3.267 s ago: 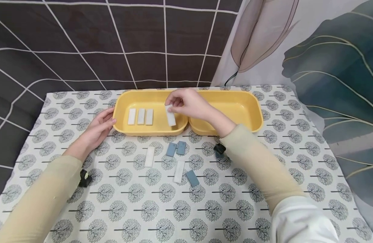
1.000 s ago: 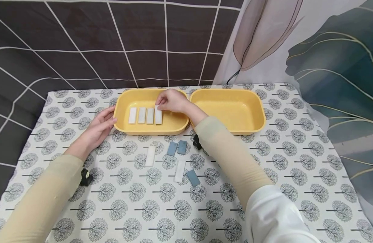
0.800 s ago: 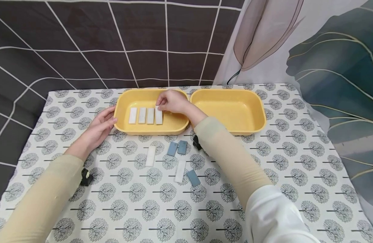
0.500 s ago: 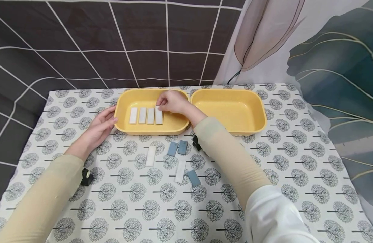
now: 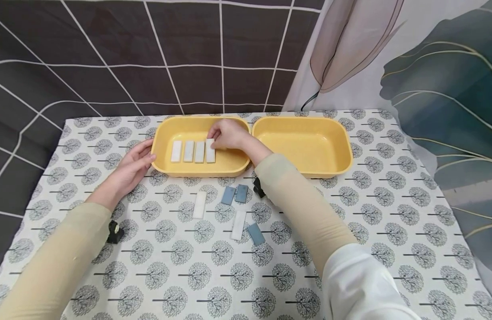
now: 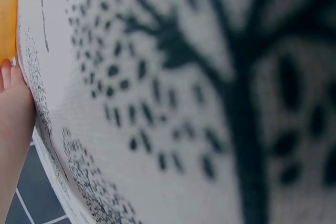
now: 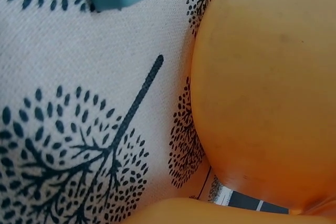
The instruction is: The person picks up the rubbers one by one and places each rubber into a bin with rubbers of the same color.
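In the head view, my right hand (image 5: pixel 230 134) reaches into the left yellow tray (image 5: pixel 198 173). Its thumb and fingers pinch the upper right side of a white tile (image 5: pixel 210 153), the rightmost of a row on the tray floor. Beside that one lie three more pale tiles, among them a greyish tile (image 5: pixel 188 151), all side by side with narrow gaps. My left hand (image 5: pixel 130 171) rests against the tray's left end, fingers fairly straight along the outside and thumb at the rim. In the left wrist view, part of a hand (image 6: pixel 13 85) shows near the tray's orange-looking wall (image 6: pixel 8 19).
A second yellow tray (image 5: pixel 302 151) adjoins on the right, nothing inside it. On the tree-print cloth in front lie a white tile (image 5: pixel 199 205), another white tile (image 5: pixel 238 225), and blue tiles (image 5: pixel 227 195), one of them a tilted blue tile (image 5: pixel 256 234). A dark tiled backdrop (image 5: pixel 182 44) stands behind.
My right hand has carried the white tile leftward and down to the right end of the row. Lately the tile has settled flatter, the thumb shifting to its side. My left hand stays put.
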{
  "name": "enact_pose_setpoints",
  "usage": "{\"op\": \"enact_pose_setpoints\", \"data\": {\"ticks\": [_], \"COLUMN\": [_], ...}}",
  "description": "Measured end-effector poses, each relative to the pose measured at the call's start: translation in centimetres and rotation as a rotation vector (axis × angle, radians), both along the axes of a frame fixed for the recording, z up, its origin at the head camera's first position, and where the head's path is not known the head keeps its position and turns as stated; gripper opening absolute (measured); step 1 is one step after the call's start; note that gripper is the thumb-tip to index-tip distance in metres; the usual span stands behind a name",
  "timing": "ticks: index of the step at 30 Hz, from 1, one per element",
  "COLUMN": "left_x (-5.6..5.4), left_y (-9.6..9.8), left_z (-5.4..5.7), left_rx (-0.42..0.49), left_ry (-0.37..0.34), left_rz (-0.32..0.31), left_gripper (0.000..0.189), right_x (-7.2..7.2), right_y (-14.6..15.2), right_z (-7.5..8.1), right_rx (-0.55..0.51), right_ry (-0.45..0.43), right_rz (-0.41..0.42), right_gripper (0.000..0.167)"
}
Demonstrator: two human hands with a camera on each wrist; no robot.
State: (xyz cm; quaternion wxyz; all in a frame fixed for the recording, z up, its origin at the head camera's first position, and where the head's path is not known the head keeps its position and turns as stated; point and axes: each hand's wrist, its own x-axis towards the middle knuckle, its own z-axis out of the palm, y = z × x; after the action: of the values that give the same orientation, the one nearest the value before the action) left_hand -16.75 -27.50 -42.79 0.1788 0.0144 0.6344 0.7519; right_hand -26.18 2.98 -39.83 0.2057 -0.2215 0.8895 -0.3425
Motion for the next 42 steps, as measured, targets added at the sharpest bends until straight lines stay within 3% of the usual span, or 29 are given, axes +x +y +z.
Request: {"op": "enact_pose_setpoints", "data": {"ticks": [21,42], "left_x": [-0.06,0.00], "left_y": [-0.02,0.00], "left_z": [-0.25,-0.25], "left_rx": [0.009,0.036], "left_ry": [0.008,0.020], "left_rz": [-0.001,0.008], "left_gripper": [0.075,0.073], "right_x": [0.15,0.09], "right_y": [0.04,-0.13], "right_z": [0.15,-0.07], "right_rx": [0.064,0.064], "right_ry": [0.026,0.027], "right_rz": [0.002,0.005], "right_gripper": [0.028,0.030]}}
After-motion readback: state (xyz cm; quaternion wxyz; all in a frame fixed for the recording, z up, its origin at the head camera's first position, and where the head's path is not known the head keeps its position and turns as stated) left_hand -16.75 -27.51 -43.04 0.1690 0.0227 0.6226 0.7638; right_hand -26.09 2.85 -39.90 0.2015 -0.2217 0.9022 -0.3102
